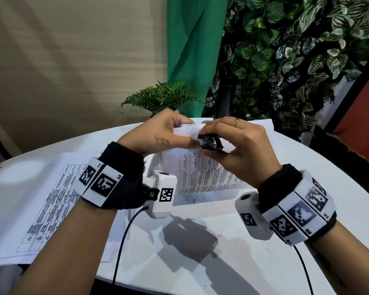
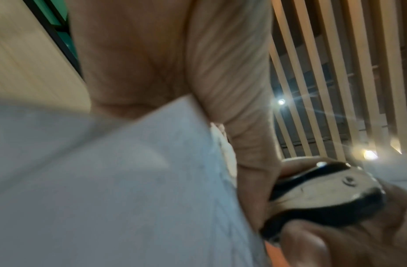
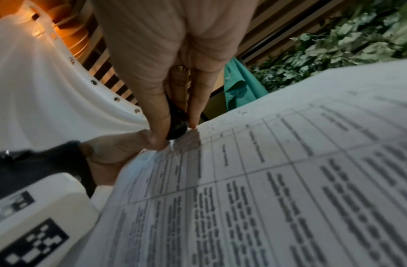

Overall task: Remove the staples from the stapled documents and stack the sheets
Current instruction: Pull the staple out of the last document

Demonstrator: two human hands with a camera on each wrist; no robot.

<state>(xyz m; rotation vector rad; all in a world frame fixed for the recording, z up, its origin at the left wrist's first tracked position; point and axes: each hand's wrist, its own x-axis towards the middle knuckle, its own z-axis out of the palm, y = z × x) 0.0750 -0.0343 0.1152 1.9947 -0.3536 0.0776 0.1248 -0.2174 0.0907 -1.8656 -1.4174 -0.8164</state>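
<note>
Above a white worktop (image 1: pixel 200 231), left hand (image 1: pixel 158 133) pinches the stapled document (image 1: pixel 202 175), right hand (image 1: pixel 239 143) squeezes a staple remover (image 1: pixel 210 142); yanking could tear the corner.

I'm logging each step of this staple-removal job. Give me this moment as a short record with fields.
left hand: pinches the top corner of the printed white stapled document, lifted off the table
right hand: grips the black and chrome staple remover at that corner
staple: not visible
loose printed sheets: flat on the round white table, at the left
</note>
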